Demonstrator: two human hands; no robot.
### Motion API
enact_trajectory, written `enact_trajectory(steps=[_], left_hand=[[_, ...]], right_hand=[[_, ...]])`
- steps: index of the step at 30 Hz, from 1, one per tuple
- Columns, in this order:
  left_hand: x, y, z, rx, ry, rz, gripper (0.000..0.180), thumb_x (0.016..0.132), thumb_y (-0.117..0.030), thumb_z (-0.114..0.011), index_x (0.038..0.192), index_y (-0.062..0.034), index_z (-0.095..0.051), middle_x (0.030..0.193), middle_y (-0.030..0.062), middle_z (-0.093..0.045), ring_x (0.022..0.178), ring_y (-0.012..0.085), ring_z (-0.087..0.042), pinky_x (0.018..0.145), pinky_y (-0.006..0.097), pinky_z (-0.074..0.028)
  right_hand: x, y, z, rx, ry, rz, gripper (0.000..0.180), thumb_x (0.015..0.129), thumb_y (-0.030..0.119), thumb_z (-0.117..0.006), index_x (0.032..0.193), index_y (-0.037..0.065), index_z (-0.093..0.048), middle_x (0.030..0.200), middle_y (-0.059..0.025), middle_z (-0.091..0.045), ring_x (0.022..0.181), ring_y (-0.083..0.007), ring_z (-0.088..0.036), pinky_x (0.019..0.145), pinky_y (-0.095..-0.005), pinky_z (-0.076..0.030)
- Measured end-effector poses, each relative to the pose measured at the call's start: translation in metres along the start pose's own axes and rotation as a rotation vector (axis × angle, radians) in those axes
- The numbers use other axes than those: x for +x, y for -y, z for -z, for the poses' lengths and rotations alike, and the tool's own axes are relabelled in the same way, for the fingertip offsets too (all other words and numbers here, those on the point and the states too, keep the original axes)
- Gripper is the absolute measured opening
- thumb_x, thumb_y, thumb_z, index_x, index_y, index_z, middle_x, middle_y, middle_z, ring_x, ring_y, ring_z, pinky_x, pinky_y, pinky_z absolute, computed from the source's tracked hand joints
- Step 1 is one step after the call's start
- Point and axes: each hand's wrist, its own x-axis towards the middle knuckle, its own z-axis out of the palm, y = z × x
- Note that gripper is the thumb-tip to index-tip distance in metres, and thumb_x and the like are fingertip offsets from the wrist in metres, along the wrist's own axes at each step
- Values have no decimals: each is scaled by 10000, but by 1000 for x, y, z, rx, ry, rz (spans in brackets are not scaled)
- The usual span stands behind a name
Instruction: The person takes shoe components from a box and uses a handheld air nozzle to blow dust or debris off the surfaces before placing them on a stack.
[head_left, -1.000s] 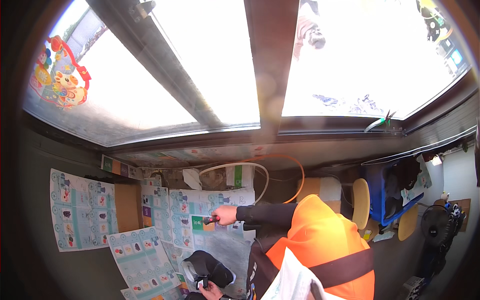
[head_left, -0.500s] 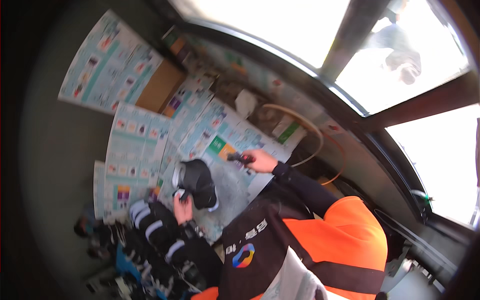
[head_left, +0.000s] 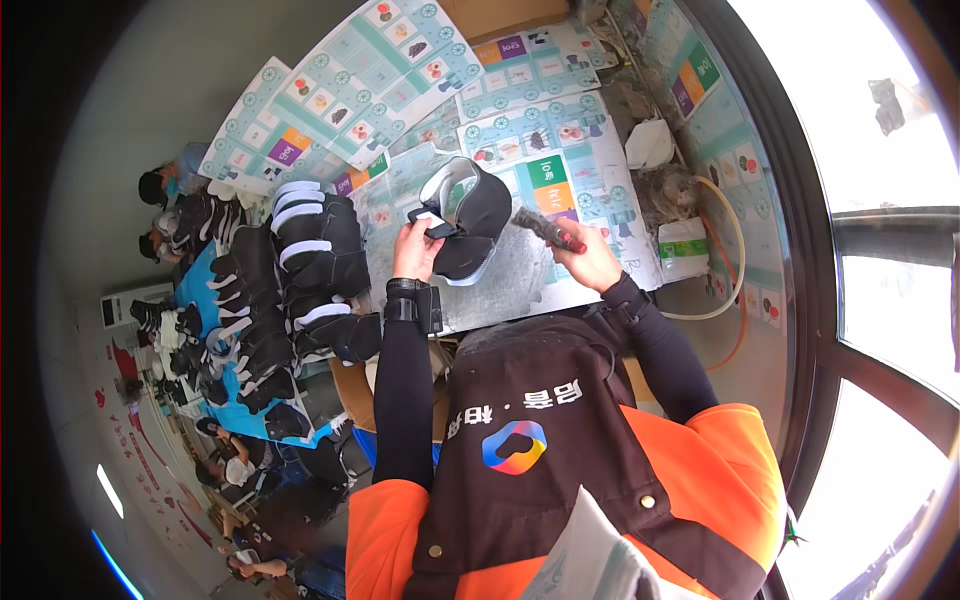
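Observation:
A black fabric piece (head_left: 484, 212) with a pale lining, rounded like a cap or shoe upper, rests on the worktable (head_left: 535, 283) with its opening facing up. My left hand (head_left: 413, 252) pinches a dark flap with a white patch at its near left side. My right hand (head_left: 590, 258), just right of the piece and apart from it, is closed around a small dark tool (head_left: 545, 229) with a red end. The tool's tip points toward the black piece; its exact kind I cannot make out.
Several similar black pieces with pale edges (head_left: 325, 245) are stacked left of the table, beside a blue cloth (head_left: 197, 283). Printed sheets (head_left: 375, 75) cover the tabletop. A white mask-like object (head_left: 650, 145) and a pale hose (head_left: 742, 235) lie right. Other people sit at far left.
The view has turned and sharpened. My left hand still holds the flap of the black piece, and my right hand keeps its tool, now nearer the piece.

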Motion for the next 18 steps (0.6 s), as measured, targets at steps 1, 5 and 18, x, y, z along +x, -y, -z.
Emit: enact_trajectory(steps=[1,5,18], left_hand=[[0,3,2,2,-8,0,192,956,-162,-652,1119,-76,-600,1037,57,-682,955,183,-665,853,364,-538],[-3,11,10,-22,-15,3,195,955,-166,-653,1122,-80,-601,1041,53,-682,970,179,-662,855,364,-536],[-12,2,27,-66,-54,1,211,949,-169,-658,1145,-110,-605,1041,30,-663,952,161,-645,823,340,-547]], right_hand=[[1,3,-2,41,1,-26,171,807,119,-643,954,31,-632,792,-177,-650,792,-381,-663,716,-417,-503],[1,8,0,74,203,17,187,799,109,-654,964,24,-626,804,-190,-645,782,-383,-658,706,-422,-497],[-3,-6,3,-59,181,46,174,788,94,-646,942,18,-619,769,-198,-626,770,-408,-646,701,-431,-492]])
